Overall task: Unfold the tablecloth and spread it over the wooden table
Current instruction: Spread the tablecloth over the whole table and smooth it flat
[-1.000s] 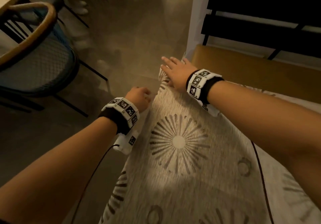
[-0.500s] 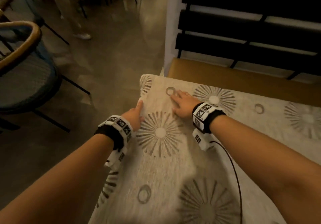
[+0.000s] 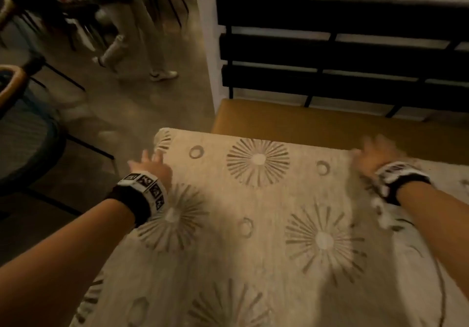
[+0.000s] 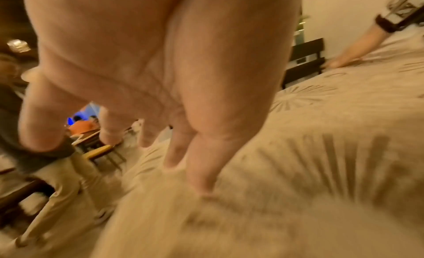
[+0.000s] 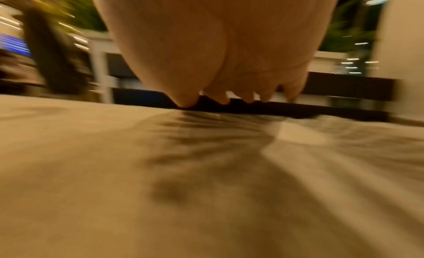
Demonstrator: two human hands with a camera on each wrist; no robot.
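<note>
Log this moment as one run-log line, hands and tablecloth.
left hand: flat, near left edge | right hand: flat, far edge, blurred | tablecloth: spread over table

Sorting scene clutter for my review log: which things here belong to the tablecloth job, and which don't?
Job: beige sunburst-patterned tablecloth; left hand and right hand, both flat on it.

Not part of it: black slatted bench, blue wood-rimmed chair, passer-by's legs.

a black slatted bench back (image 3: 330, 47) above a tan seat (image 3: 291, 121), a blue chair (image 3: 22, 134), someone's legs (image 3: 137, 30).
</note>
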